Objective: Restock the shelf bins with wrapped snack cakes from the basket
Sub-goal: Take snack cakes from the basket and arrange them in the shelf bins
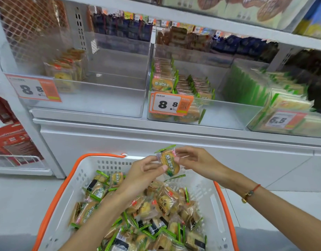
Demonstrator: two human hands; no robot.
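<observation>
Shelf point(174, 127): clear bins point(219, 113), some partly filled with cakes.
Basket point(69, 187): white, orange rim, full of wrapped cakes.
Left hand point(143, 171): pinches one cake point(169, 164) above the basket.
Right hand point(194, 160): fingers pinch the same cake's wrapper.

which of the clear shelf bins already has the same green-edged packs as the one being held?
The middle bin, behind the centre 8.8 tag: its green-edged packs match the held pack. Left bin holds plain-wrapped cakes.
</observation>
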